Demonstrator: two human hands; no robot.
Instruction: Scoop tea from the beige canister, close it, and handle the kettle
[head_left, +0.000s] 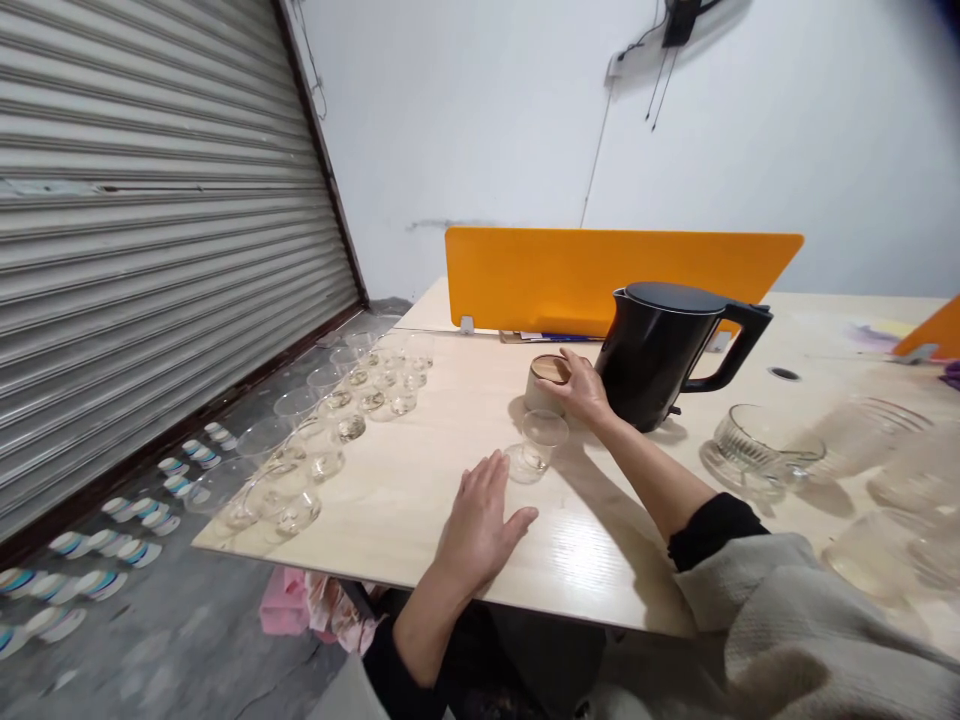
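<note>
Head view | left hand [480,522], fingers extended, empty, near surface's [405,480] front edge | clear cup [544,432] beside fingertips [498,462] | right hand's [583,390] fingers wrap lidded canister [550,370]; kettle [656,355] close right, wide gap leftward to cup rows [351,426] | orange divider [540,280] behind

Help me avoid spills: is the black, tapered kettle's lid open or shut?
Shut: the black kettle has its dark, round lid flat across the top.

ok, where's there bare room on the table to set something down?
Probably best: between the cup rows and the canister. Also the front strip between left hand and right forearm. Crowded: the left edge, with those cups; the right side, with glassware; and canister to kettle, around the right hand.
</note>
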